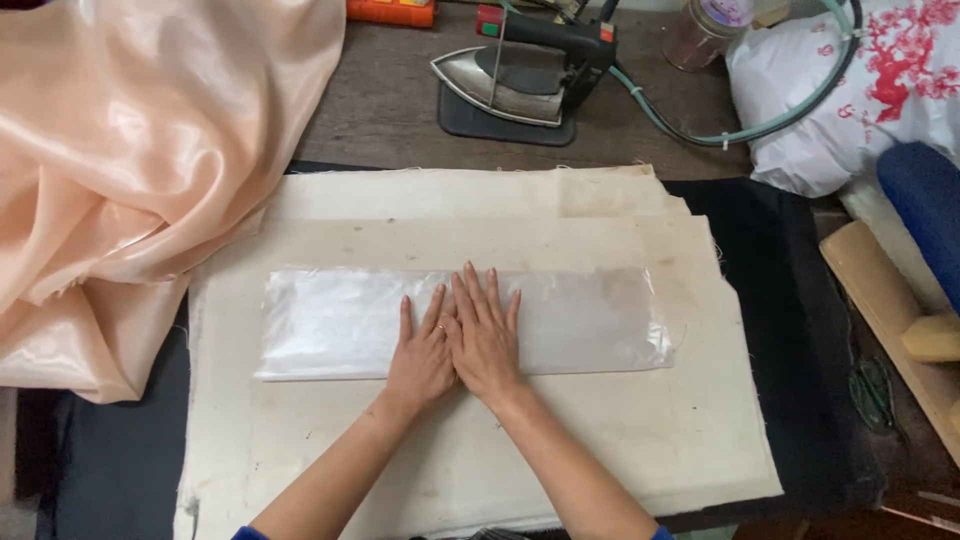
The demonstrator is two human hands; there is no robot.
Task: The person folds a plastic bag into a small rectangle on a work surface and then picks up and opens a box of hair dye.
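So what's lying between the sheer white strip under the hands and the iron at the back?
In the head view, only cream pressing cloth and then bare dark table lie between the sheer white strip and the iron; nothing stands there.

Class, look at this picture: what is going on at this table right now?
A person presses both hands flat, side by side, on a sheer white fabric strip lying across a cream pressing cloth. The left hand and right hand touch near the strip's middle. An iron rests on its dark mat behind, untouched, and peach satin fabric is heaped on the left.
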